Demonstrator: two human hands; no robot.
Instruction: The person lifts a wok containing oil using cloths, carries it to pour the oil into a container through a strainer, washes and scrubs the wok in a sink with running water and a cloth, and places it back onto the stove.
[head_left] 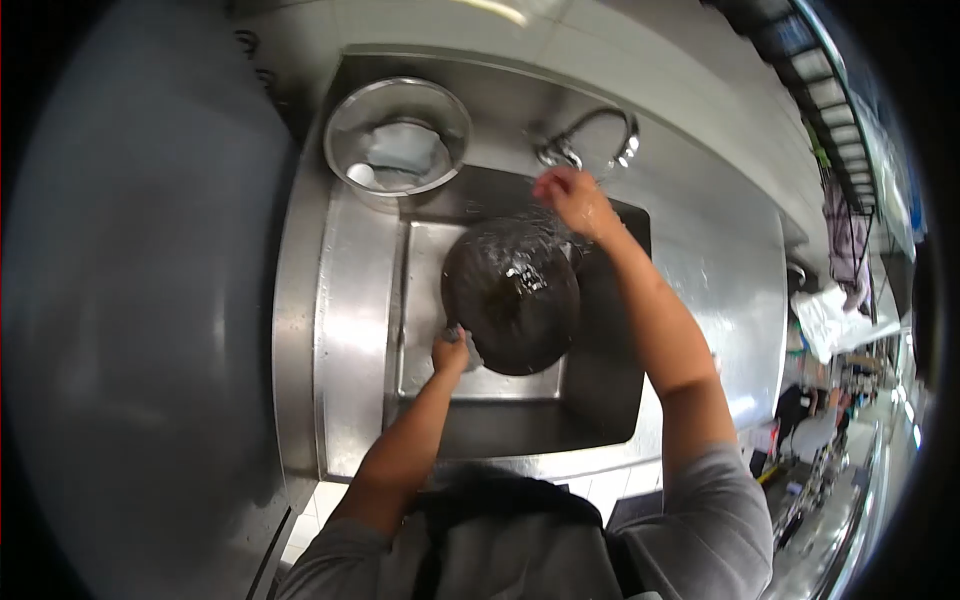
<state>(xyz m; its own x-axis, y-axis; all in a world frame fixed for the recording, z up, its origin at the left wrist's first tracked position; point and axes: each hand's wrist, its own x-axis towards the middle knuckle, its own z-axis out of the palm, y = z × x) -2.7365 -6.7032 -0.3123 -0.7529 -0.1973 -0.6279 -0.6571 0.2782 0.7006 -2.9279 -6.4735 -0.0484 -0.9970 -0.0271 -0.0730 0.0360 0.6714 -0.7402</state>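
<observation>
Stainless kitchen corner here, a deep sink set into a steel counter. Left hand: fingers curled in at the near-left edge of the pan, around something grey — handle or cloth, too small to tell. Right hand is blurred just below the tap with water splashing around it, so I can't tell if those fingers are wide, narrow or holding anything. The pan is big, round and dark, over the sink with its middle wet and shiny; can't tell if it's resting on the bottom.

What'd worry me is that one-sided hold. Wet metal could slip or swivel in the left fingers and clank into the sink wall. Splash is the other one — a hand in the stream could break it up and fling water onto the counter. The metal bowl at the back left, with pale stuff inside, looks close enough to catch dirty spray.
</observation>
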